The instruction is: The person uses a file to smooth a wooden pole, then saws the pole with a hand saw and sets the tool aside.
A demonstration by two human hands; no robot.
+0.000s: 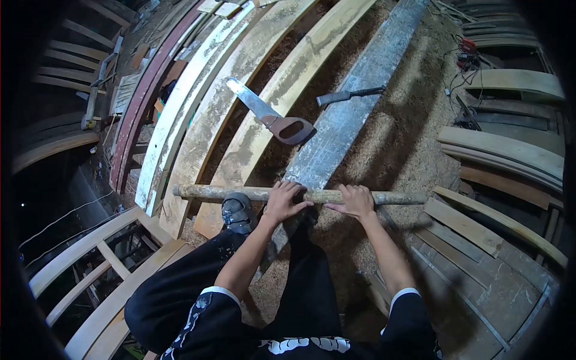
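Note:
A long round pole [396, 198], like bamboo, lies crosswise over a grey, paint-stained plank [345, 129]. My left hand [284, 202] is wrapped over the pole left of its middle. Right of the middle, my right hand [353, 201] grips the same pole, thumb pointing inward. Ahead of the hands, a handsaw [282, 126] with a brown handle rests across the boards, its handle end reaching the grey plank. A dark chisel-like tool [351, 95] lies across that plank, beyond the saw handle. My sandaled foot [238, 212] is beside the pole's left part.
Long pale boards [294, 78] run away ahead on the left, beside a dark red beam [144, 96]. Sawdust [414, 102] covers the ground on the right. Stacked boards [504, 150] and a red tool with cables [467, 47] are at right. A wooden frame [114, 258] stands lower left.

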